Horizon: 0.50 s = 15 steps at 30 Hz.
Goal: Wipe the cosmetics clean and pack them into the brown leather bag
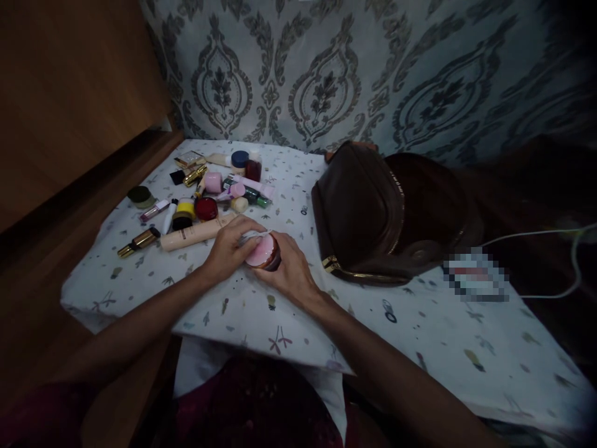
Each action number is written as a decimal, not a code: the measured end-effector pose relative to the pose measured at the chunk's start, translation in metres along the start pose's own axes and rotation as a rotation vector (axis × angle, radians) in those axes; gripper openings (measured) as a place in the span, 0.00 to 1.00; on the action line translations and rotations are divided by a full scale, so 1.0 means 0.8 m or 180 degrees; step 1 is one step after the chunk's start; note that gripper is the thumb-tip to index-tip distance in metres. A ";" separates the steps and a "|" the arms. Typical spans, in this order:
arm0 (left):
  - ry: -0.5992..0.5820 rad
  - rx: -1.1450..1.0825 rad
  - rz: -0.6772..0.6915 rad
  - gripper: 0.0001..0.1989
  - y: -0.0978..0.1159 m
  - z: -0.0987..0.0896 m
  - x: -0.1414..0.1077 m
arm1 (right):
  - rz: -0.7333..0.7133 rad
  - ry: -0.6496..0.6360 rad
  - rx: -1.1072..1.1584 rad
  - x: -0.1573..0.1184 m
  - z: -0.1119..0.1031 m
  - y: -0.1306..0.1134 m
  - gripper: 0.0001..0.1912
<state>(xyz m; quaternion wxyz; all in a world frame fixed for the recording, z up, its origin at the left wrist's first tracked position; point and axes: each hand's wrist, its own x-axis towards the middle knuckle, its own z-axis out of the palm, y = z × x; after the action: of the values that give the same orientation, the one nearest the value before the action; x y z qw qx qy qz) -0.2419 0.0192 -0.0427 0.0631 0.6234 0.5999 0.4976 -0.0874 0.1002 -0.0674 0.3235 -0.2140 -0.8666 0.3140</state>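
A small round jar [262,252] with a pink top and dark reddish-brown side is held just above the near part of the table. My right hand [295,270] wraps round its far and right side. My left hand [232,247] is closed at the jar's left, thumb on the pink top. A thin white cloth or tissue [252,235] shows between the left fingers and the jar's rim. Just behind my left hand lies a long beige tube [193,235], its right end near my fingers.
Several cosmetics lie at the left: a red jar [206,208], a yellow-and-black jar [184,211], a gold-and-black tube [138,242], a blue-lidded jar [239,162] and a compact [189,159]. A brown leather bag [357,211] stands right, near a white cable [536,234]. A wooden cabinet [79,93] borders the left.
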 end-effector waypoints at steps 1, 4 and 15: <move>-0.0046 -0.0033 0.0058 0.11 0.002 0.000 0.000 | 0.0021 0.0004 -0.0010 0.000 0.000 0.000 0.26; -0.0202 -0.0122 0.0254 0.12 0.009 0.001 -0.002 | 0.0081 -0.0005 0.0018 0.001 0.000 0.000 0.22; -0.1249 -0.0177 0.0808 0.10 0.025 -0.028 -0.003 | 0.0584 -0.0188 0.0534 0.005 -0.004 -0.002 0.27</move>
<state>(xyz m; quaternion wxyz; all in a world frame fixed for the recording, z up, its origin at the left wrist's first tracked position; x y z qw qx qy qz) -0.2434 0.0006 -0.0196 0.1326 0.7766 0.4790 0.3872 -0.0879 0.1025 -0.0626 0.2846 -0.2552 -0.8232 0.4198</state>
